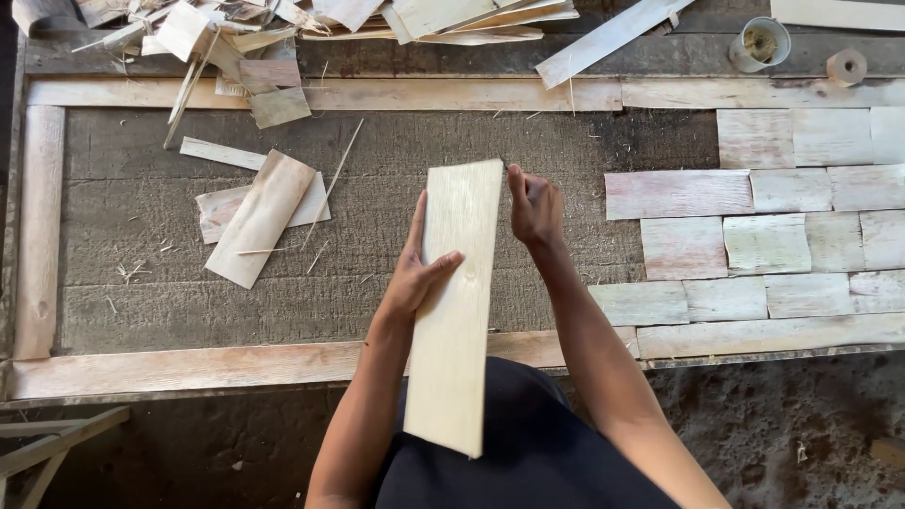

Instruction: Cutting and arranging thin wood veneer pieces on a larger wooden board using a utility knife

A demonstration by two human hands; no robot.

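A long pale strip of thin wood veneer (457, 311) is held lengthwise above a dark work board (377, 217), its near end over my lap. My left hand (415, 273) grips the strip's left edge, thumb on top. My right hand (533, 207) is closed at the strip's upper right corner, pinching that corner or a small dark thing there; which one is unclear.
Pale veneer pieces (754, 240) lie in overlapping rows on the board's right part. Loose strips (259, 212) lie at left, scraps (283, 28) are piled at the back. A wooden frame (320, 94) borders the board. A small cup (760, 42) and a roll (846, 66) stand far right.
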